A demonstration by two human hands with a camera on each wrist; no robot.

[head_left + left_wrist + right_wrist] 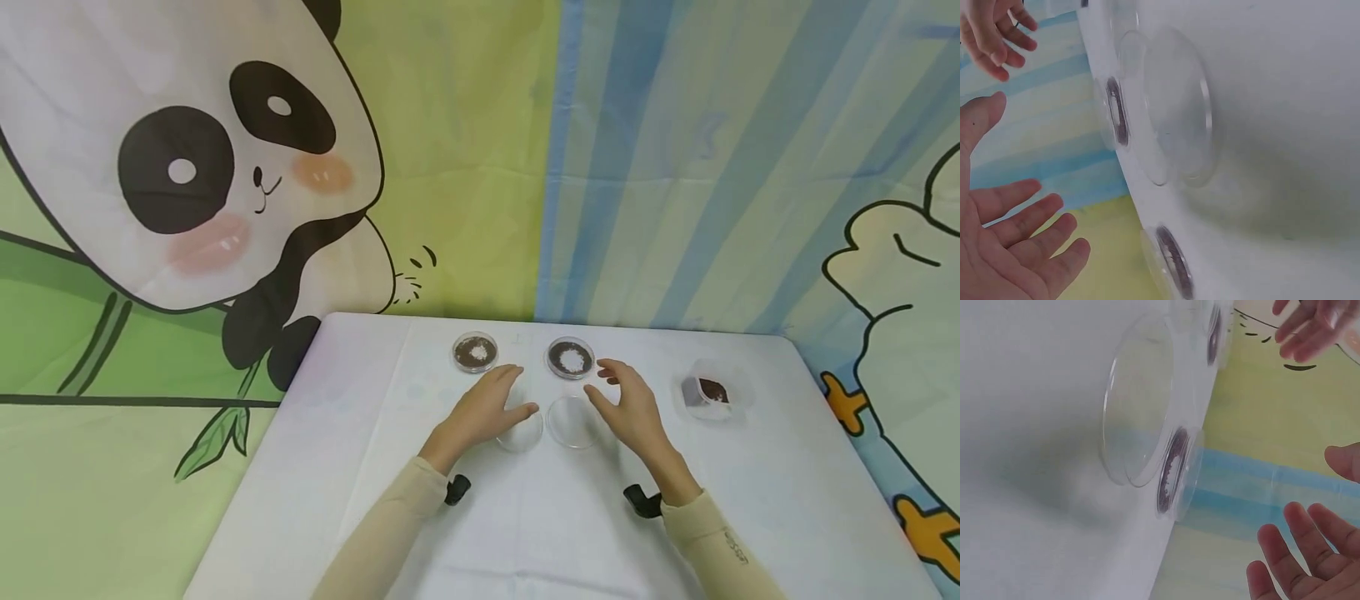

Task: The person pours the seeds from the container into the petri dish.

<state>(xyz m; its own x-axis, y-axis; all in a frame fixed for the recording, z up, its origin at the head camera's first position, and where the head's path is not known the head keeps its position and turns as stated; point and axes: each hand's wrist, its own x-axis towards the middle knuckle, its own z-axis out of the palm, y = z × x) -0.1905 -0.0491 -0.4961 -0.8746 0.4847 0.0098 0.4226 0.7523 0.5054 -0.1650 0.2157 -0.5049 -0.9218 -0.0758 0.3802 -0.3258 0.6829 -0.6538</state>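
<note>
My left hand (483,410) is held above a clear round dish (522,435), thumb and fingers spread, holding nothing. Over to the right, my right hand (632,410) hovers beside a second clear round dish (573,422), its fingers parted and loosely bent around air. Behind them stand two petri dishes of dark brown material with a white patch in the middle: the left petri dish (475,352) and the right petri dish (570,358). The right wrist view shows the right petri dish (1175,472) just past a clear dish (1138,400). Both palms appear bare in the wrist views.
A small clear tub (705,392) with dark brown material stands at the right of the white table (420,533). The table's back edge meets a printed cloth (465,167) with a panda and stripes. Black camera mounts (643,502) sit at the wrists.
</note>
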